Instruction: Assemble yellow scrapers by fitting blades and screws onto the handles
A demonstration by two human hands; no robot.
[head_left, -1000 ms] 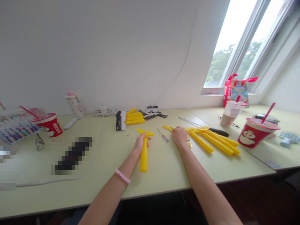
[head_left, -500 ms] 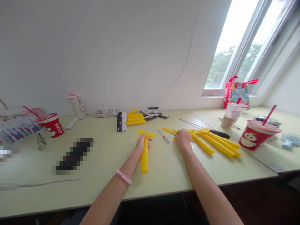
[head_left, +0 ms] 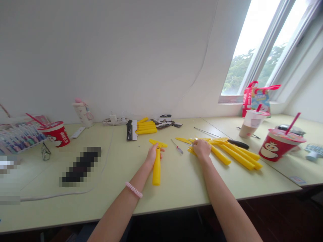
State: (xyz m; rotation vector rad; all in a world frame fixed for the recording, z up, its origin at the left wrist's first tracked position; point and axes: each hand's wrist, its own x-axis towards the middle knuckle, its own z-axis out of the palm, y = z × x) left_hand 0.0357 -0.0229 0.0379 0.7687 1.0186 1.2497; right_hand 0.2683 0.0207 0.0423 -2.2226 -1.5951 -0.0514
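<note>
My left hand [head_left: 152, 155] is closed around the neck of a yellow plastic scraper handle [head_left: 156, 168]. Its T-shaped head points away from me and its grip end toward me. On the right, my right hand [head_left: 202, 148] is curled over a spread of yellow parts, with small shiny metal bits by the fingertips. What those fingers hold is hidden. More yellow scraper handles [head_left: 238, 154] fan out just right of that hand. Between my hands lies a small screwdriver [head_left: 178, 148] with a clear and red grip.
A long black-handled screwdriver [head_left: 237, 144] lies behind the handles. Red drink cups [head_left: 275, 148] and a milky drink [head_left: 249, 126] stand at right. Packaged yellow handles [head_left: 146, 127] and black packets [head_left: 164, 124] lie by the wall. A pen rack [head_left: 22, 141] and blurred dark object [head_left: 80, 166] are left.
My right hand has shifted slightly to the right over the yellow parts, uncovering metal bits by its fingertips. My left hand keeps its hold on the scraper handle.
</note>
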